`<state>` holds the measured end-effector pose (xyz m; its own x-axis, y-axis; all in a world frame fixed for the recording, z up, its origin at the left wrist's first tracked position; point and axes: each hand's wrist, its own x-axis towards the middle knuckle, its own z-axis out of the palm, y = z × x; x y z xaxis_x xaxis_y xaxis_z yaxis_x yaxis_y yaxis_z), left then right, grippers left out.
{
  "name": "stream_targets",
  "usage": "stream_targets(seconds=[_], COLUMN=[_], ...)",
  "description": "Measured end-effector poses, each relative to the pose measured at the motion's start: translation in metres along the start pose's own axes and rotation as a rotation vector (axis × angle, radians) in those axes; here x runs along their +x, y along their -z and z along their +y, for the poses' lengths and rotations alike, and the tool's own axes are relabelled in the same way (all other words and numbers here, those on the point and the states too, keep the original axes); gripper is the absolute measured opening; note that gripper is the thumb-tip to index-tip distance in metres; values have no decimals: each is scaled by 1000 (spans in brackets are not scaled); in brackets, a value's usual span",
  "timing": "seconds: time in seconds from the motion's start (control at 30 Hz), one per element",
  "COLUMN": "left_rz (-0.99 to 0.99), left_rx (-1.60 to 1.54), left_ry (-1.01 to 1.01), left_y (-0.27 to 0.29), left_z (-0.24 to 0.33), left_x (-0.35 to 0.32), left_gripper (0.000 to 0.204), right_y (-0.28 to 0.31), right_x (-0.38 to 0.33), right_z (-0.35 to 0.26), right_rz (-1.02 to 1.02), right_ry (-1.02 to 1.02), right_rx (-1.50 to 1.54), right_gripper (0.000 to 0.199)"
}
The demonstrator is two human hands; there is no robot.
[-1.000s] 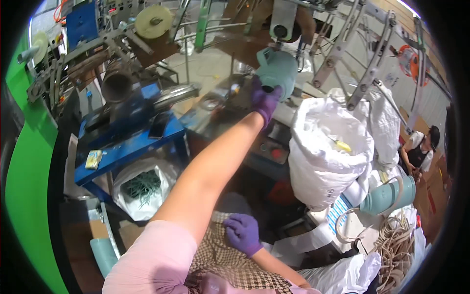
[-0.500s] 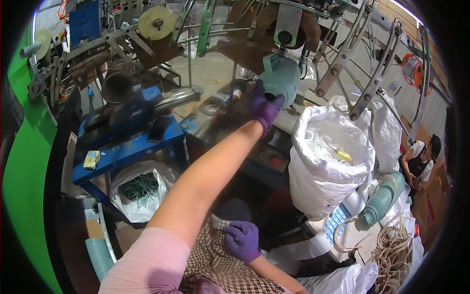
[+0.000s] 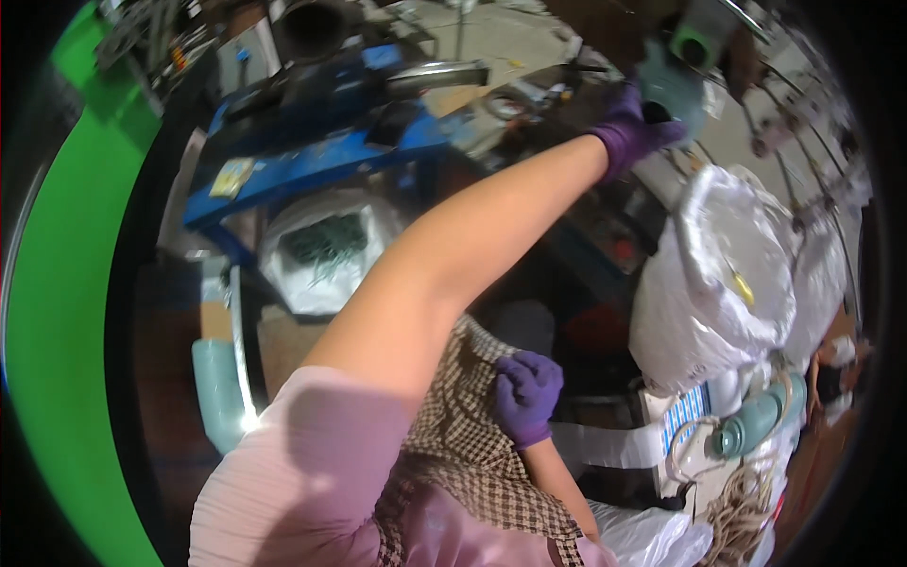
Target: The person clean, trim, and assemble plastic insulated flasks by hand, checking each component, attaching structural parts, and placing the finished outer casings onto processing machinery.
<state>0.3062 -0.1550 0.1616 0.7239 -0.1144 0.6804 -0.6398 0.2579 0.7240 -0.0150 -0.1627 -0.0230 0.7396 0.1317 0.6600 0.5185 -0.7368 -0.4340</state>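
"Teal jug (image 3: 678,90), where is it?"

"Up at the right of the view, its upper part behind a metal bracket (image 3: 713,40). The left hand (image 3: 631,132) holds it by the mouth end."

"And the right hand (image 3: 529,392)?"

"Folded in beside the checked apron (image 3: 463,430); I cannot tell whether anything is inside it."

"How much room is there?"

"Little on the bracket side. The white sack (image 3: 666,317) stands below, its rim apart from the jug. The blue worktop (image 3: 316,168) has its near edge well to the left, and pale floor (image 3: 501,36) shows beyond, between worktop and jug."

"What differs from half a second ago?"

"The view has swung: jug, sack and worktop all sit farther right and higher. The left hand stays on the jug; the right stays folded."
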Motion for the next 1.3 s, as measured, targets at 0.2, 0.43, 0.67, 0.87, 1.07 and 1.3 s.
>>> stream_targets(seconds=[0.2, 0.43, 0.67, 0.87, 1.07, 1.3], left_rz=[-86, 1832, 2023, 2011, 1697, 1123], left_rx=[-435, -248, -754, -455, 305, -304], left_ry=[113, 920, 877, 549, 408, 318], left_y=[144, 346, 396, 440, 422, 337], left_z=[58, 246, 304, 245, 256, 285], left_x=[-240, -694, -866, -781, -724, -562], left_gripper=[29, 43, 79, 60, 51, 57], right_y=[0, 9, -3, -5, 5, -36], right_x=[-26, -36, -17, -13, 6, 75], right_z=[23, 42, 24, 8, -8, -107], right_rz=[-30, -167, -191, -247, -235, -473], right_ry=[-48, -107, 5, 92, -136, 152], right_rx=[-12, 55, -38, -70, 345, 813], right_gripper=[18, 21, 20, 20, 19, 77])
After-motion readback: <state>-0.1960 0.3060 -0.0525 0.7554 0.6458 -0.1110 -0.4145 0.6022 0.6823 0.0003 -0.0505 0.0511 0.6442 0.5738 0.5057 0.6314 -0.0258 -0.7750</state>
